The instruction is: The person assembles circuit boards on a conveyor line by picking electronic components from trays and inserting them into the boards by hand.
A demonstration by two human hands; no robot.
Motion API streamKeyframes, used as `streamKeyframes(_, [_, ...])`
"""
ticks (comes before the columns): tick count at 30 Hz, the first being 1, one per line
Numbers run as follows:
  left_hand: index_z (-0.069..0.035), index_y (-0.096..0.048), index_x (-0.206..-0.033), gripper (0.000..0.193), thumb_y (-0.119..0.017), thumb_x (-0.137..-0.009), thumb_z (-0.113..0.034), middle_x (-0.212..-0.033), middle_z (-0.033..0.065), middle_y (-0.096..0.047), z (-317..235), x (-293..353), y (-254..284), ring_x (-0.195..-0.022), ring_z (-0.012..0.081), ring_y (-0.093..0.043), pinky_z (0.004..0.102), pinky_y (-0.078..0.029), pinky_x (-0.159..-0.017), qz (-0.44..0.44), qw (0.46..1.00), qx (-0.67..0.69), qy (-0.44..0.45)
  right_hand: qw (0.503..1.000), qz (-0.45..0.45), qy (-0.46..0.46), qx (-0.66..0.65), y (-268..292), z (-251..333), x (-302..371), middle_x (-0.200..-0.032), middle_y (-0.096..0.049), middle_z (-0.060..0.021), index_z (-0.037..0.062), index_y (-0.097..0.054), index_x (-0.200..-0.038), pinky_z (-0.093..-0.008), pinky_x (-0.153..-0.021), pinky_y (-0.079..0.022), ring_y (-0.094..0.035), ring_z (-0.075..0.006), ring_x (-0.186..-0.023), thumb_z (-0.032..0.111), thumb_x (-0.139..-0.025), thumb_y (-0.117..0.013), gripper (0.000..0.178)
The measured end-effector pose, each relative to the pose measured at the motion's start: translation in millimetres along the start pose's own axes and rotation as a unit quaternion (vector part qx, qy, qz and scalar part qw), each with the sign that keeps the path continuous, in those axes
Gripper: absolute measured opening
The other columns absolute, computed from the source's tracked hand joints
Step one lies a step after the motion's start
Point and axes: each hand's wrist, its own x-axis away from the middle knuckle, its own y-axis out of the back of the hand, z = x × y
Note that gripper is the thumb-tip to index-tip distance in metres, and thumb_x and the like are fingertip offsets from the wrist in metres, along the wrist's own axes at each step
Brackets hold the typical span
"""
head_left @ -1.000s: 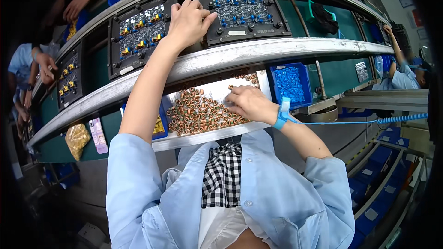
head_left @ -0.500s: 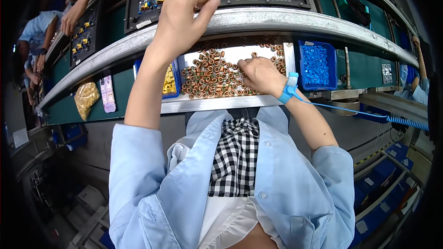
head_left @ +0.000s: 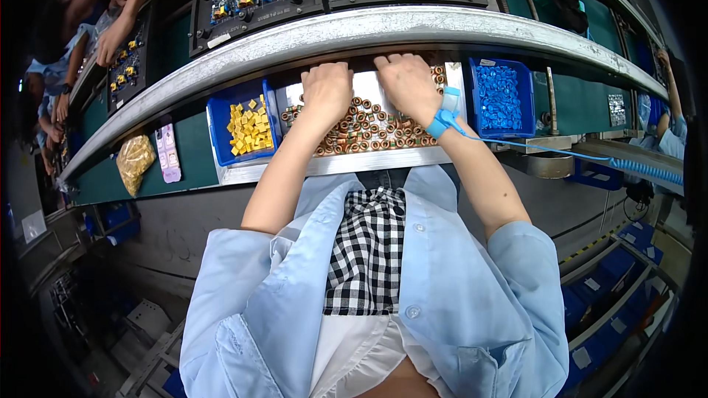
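Both hands are over a white tray (head_left: 361, 85) heaped with copper-wound ring coils (head_left: 369, 129). My left hand (head_left: 328, 90) lies at the tray's far left part, back up, its fingers curled down close together. My right hand (head_left: 408, 87), wearing a blue wrist strap (head_left: 444, 122), is bent the same way at the far right part. Both sets of fingertips are hidden beyond the knuckles, near the rail, so anything in them does not show. Coils lie close around and between the hands, and white tray floor shows between them.
A blue bin of yellow blocks (head_left: 251, 129) stands left of the tray; a blue bin of blue discs (head_left: 503, 96) stands right. A metal rail (head_left: 354, 32) runs beyond, with circuit-board fixtures (head_left: 254, 18) behind it. A coiled blue cord (head_left: 645, 171) trails right. Another person's hand (head_left: 114, 40) is far left.
My left hand has come down from above the rail to the tray. My right hand has moved farther from me within the tray. The coils between the hands have shifted.
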Motion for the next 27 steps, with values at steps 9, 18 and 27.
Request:
streamKeyframes(9, [-0.001, -0.059, -0.085, 0.013, -0.054, -0.077, -0.009, -0.07, 0.0178, -0.059, -3, 2, -28, -0.068, 0.0362, -0.055, 0.043, -0.041, -0.069, -0.092, 0.993, -0.019, -0.067, 0.998, 0.053, 0.029, 0.03, -10, -1, 8, -0.082, -0.055, -0.0121, 0.002, -0.056, -0.081, -0.035, -0.067, -0.046, -0.055, -0.0269, -0.069, 0.007, -0.072, -0.054, 0.01])
streamKeyframes(18, [0.0, -0.061, -0.089, 0.014, -0.059, -0.076, -0.005, -0.084, 0.0178, -0.059, -2, 5, -30, -0.075, 0.0336, -0.055, 0.0399, -0.044, -0.069, -0.143, 0.984, 0.061, -0.088, 0.985, 0.01, 0.116, -0.124, 47, -12, 10, -0.088, -0.056, -0.0101, 0.0021, -0.058, -0.087, -0.0305, -0.066, -0.047, -0.053, -0.0217, -0.067, 0.004, -0.075, -0.055, 0.012])
streamKeyframes(27, [-0.002, -0.064, -0.091, 0.019, -0.063, -0.072, 0.0, -0.09, 0.0103, -0.058, 0, 16, -20, -0.078, 0.026, -0.053, 0.0334, -0.043, -0.07, -0.166, 0.953, 0.221, -0.127, 0.965, -0.113, -0.043, -0.233, 130, -135, -131, -0.083, -0.065, -0.0143, -0.0048, -0.065, -0.085, -0.0342, -0.06, -0.05, -0.059, -0.0246, -0.068, 0.003, -0.071, -0.063, 0.016])
